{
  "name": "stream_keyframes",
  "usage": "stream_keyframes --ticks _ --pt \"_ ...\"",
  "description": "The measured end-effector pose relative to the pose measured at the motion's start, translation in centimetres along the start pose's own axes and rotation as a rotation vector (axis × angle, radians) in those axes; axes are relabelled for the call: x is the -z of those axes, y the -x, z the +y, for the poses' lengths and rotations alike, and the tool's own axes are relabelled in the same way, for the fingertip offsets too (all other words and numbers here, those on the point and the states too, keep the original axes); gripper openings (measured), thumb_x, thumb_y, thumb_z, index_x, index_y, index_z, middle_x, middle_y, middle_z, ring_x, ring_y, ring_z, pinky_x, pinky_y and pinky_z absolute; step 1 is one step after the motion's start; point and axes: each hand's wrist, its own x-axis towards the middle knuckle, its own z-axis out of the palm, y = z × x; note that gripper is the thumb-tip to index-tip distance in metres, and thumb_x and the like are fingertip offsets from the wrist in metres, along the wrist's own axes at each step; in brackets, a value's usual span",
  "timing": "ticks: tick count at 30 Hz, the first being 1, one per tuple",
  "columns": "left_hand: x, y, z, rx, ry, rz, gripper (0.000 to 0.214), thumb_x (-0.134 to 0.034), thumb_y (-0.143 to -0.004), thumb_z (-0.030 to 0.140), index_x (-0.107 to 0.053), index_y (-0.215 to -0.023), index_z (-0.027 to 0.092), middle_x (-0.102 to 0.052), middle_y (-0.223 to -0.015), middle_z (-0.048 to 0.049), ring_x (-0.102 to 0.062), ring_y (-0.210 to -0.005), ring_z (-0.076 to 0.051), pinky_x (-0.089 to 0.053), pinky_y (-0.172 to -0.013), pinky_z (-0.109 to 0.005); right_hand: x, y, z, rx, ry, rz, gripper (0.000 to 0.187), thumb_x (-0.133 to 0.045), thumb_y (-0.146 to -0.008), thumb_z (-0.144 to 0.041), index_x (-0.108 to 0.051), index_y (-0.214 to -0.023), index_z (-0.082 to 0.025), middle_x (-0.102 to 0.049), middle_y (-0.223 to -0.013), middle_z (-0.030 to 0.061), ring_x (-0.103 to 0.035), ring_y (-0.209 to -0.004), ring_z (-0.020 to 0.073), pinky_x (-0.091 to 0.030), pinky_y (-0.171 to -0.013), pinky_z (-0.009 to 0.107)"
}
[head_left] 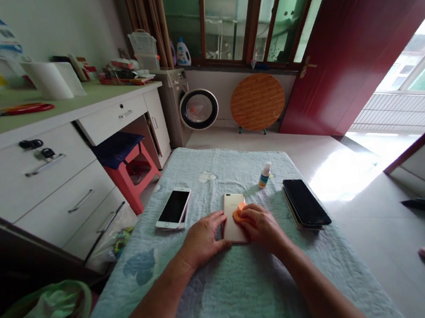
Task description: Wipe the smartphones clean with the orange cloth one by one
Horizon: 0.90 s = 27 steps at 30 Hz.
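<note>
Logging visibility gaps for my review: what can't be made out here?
- Head view: screen of the pale phone, facing down.
- Head view: part of the orange cloth, covered by right hand.
- Head view: label text on small bottle, too small.
- Head view: green basket, cut by left edge.

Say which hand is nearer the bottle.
Right: the right hand is on the near side of the bottle; the left hand is farther off, to its left.

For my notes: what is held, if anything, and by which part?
The right hand holds the orange pad by its right side; the left hand rests against the left edge of the pale phone.
</note>
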Motion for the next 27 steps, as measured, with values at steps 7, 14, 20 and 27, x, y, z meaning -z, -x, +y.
stream_keyframes --ticks 7,14,20,27 --pt "-0.1 -0.1 0.1 -0.012 0.003 0.015 0.060 -0.073 -0.069 0.031 -0.059 -0.127 0.022 -0.053 -0.141 -0.0074 -0.051 -0.128 -0.026 -0.036 -0.110 -0.036 1.2 0.8 -2.4 0.062 -0.065 -0.311 0.023 -0.054 -0.077 -0.004 -0.071 -0.075 -0.020 -0.064 -0.084 0.0022 -0.058 -0.081 0.0134 -0.045 -0.077 0.024" --pt "0.1 0.1 0.3 0.001 -0.025 0.021 0.063 -0.074 -0.067 0.028 -0.059 -0.128 0.020 -0.052 -0.141 -0.0089 -0.051 -0.128 -0.025 -0.037 -0.109 -0.034 3.7 1.7 -1.9 -0.216 -0.190 -0.454 0.015 -0.054 -0.064 -0.007 -0.063 -0.059 -0.017 -0.058 -0.063 -0.0018 -0.047 -0.048 0.0069 -0.030 -0.044 0.017" --pt "0.0 0.0 0.2 -0.013 0.008 0.018 0.064 -0.075 -0.067 0.029 -0.059 -0.128 0.022 -0.052 -0.141 -0.0080 -0.051 -0.128 -0.027 -0.037 -0.109 -0.036 3.7 1.1 -1.5 -0.440 -0.717 -0.283 0.008 -0.057 -0.066 -0.023 -0.058 -0.073 -0.018 -0.059 -0.063 -0.0020 -0.046 -0.049 0.0083 -0.033 -0.045 0.018" --pt "0.1 0.0 0.1 -0.026 -0.021 0.003 0.064 -0.075 -0.070 0.035 -0.058 -0.129 0.019 -0.051 -0.142 -0.0096 -0.050 -0.128 -0.026 -0.037 -0.109 -0.034 -0.2 0.1 0.1 -0.556 -0.489 0.109 0.021 -0.061 -0.069 -0.039 -0.053 -0.074 -0.020 -0.051 -0.053 -0.0056 -0.043 -0.045 0.0089 -0.031 -0.043 0.019"
